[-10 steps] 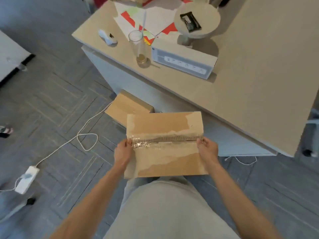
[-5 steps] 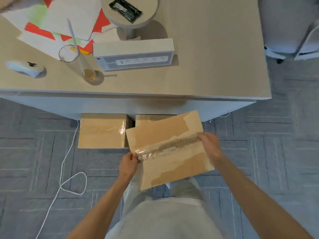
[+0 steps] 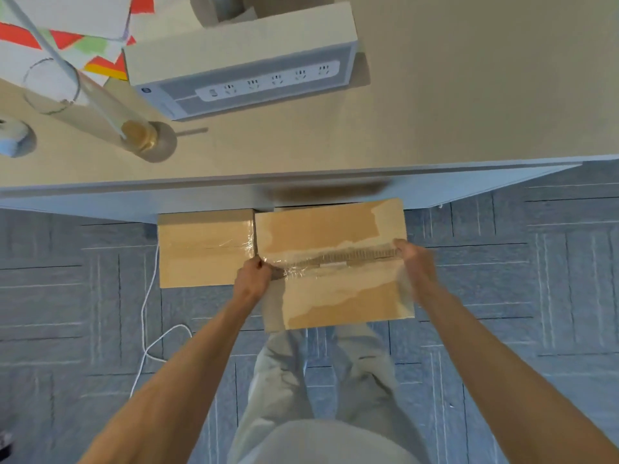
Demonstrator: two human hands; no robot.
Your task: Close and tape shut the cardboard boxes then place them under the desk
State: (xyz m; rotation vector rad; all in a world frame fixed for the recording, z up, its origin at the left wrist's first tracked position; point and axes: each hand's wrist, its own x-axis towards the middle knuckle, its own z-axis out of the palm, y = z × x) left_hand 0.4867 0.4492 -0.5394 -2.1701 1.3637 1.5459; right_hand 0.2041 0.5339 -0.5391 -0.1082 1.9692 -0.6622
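The desk [image 3: 469, 95] is seen across the far part of the scene. The cardboard box [image 3: 335, 296] is held above the floor, just near of the desk edge. Pale torn patches are shown on its brown top, and exposed corrugation along the closed centre seam is covered by clear tape [image 3: 301, 268]. A second taped box [image 3: 204, 249] is set on the floor at its left, partly under the desk. The seam ends are gripped by the left hand [image 3: 251, 279] and the right hand [image 3: 413, 259], fingers curled over the edges.
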